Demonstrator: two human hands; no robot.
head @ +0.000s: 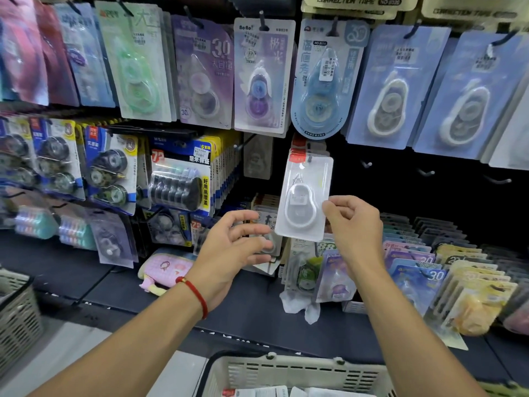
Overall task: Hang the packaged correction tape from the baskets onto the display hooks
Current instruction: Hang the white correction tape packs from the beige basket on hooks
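A clear blister pack of white correction tape (pixel 303 196) is held up with its back to me, in front of a stack of like packs with red tops (pixel 299 156) on a hook. My right hand (pixel 350 224) pinches the pack's lower right edge. To the left of the pack, my left hand (pixel 237 239) hovers with its fingers relaxed and holds nothing. A grey basket (pixel 286 371) with more packs sits at the bottom of the view.
Rows of packaged correction tape hang on the black display wall above and to the left. Bare hooks (pixel 426 172) stick out at right. Boxed rows of packs (pixel 415 270) stand on the dark shelf. Another grey basket (pixel 17 310) is at far left. A pink pouch (pixel 164 267) lies on the shelf.
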